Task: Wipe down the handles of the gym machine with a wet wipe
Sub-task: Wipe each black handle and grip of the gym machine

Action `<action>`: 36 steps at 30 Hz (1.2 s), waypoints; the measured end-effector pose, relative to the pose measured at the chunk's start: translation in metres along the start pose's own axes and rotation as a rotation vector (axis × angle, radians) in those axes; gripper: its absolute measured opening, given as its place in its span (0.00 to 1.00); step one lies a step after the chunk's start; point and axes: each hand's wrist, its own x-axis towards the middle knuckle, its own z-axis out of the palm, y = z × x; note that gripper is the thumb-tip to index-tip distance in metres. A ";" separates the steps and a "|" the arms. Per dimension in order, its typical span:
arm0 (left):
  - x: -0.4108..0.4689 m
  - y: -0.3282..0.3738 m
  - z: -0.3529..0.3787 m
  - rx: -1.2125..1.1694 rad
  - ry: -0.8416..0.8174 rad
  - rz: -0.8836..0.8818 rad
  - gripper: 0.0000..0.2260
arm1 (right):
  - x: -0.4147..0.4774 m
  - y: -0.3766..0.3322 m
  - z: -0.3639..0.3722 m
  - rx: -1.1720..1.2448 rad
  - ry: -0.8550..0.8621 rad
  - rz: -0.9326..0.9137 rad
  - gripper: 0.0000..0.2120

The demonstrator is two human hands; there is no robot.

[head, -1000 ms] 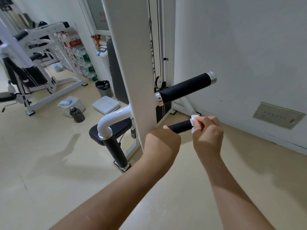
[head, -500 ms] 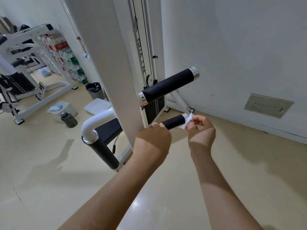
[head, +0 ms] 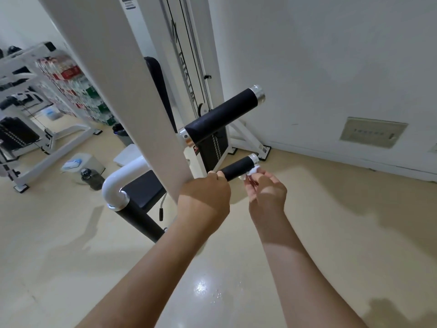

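A white gym machine column [head: 132, 95] rises in front of me. A short black handle [head: 237, 168] with a chrome end cap sticks out low on its right side. My left hand [head: 204, 200] grips the inner end of this handle beside the column. My right hand [head: 267, 192] pinches a small white wet wipe [head: 253, 170] against the underside of the handle's chrome end. A longer black handle [head: 222, 116] with a chrome cap juts out above. A third black grip [head: 139, 218] hangs from a white curved tube at lower left.
A white wall with a beige vent plate [head: 372, 132] stands to the right. The machine's black seat [head: 144, 190] sits behind the column. On the beige floor to the left are a dark water bottle [head: 91, 178], a white box [head: 80, 162] and another white machine [head: 28, 110].
My right hand has slid the wipe outward along the short handle to its chrome end. My left hand kept its grip near the column. The view has shifted closer and rightward.
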 end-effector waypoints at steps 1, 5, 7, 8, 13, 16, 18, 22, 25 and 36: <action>0.000 -0.001 0.001 -0.003 0.002 0.001 0.17 | 0.000 0.000 -0.001 0.016 -0.013 0.007 0.10; -0.001 0.000 0.001 0.016 0.005 0.025 0.18 | 0.001 0.000 0.001 0.001 0.008 0.037 0.10; 0.000 0.000 0.002 0.026 -0.002 0.022 0.19 | -0.009 0.012 0.000 -0.099 -0.056 0.104 0.10; 0.001 0.000 0.002 0.027 -0.009 0.021 0.19 | -0.015 0.019 -0.002 -0.137 -0.126 0.143 0.11; -0.003 -0.002 0.002 0.039 -0.025 0.060 0.20 | -0.008 -0.002 -0.003 0.041 -0.056 0.111 0.08; -0.007 -0.002 -0.001 0.032 -0.043 0.044 0.22 | -0.010 0.000 -0.003 -0.054 -0.074 0.141 0.08; -0.013 -0.003 -0.005 0.033 -0.030 0.027 0.24 | -0.019 0.011 -0.005 -0.112 -0.162 0.185 0.08; -0.038 -0.020 0.007 -0.010 0.063 0.063 0.24 | -0.008 0.002 -0.004 0.041 -0.095 0.167 0.08; -0.051 -0.024 0.019 0.034 0.117 0.132 0.25 | -0.009 0.018 -0.002 -0.105 -0.123 0.154 0.08; -0.051 -0.026 0.019 0.033 0.063 0.096 0.24 | -0.033 0.053 -0.002 -0.276 -0.440 0.260 0.11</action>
